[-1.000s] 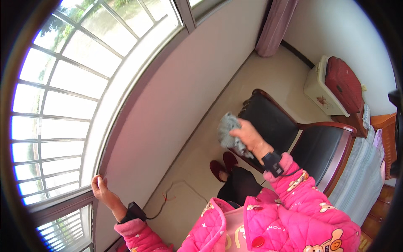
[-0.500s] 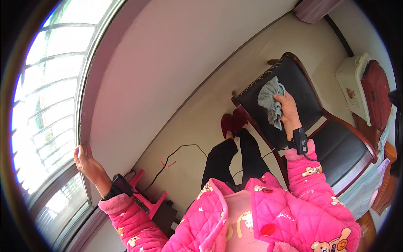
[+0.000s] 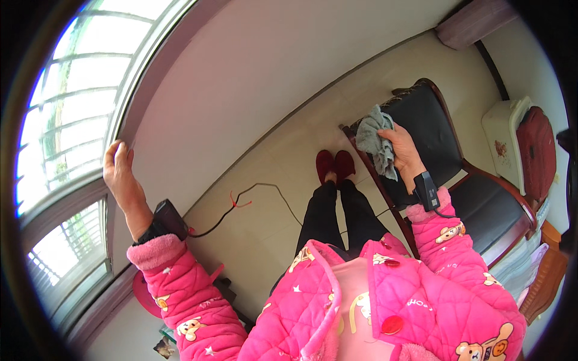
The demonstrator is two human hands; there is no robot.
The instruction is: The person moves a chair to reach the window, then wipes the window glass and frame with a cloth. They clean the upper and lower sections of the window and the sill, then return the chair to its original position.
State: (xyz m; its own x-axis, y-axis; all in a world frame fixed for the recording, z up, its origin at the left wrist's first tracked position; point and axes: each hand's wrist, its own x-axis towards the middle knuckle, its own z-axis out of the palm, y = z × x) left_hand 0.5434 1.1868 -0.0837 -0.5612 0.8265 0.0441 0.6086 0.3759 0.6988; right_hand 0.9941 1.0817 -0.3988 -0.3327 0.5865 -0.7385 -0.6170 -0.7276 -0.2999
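A grey cloth is gripped, bunched, in the right hand above the chair; the left hand is laid open against the window frame, well apart from the chair.

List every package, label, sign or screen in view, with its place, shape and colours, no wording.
White boxy container: on the floor at the right, beyond the dark chair; rounded corners, a small reddish picture on its front.
Small picture or card: on the floor at the lower left; too blurred to tell more.
No screens or signs show.
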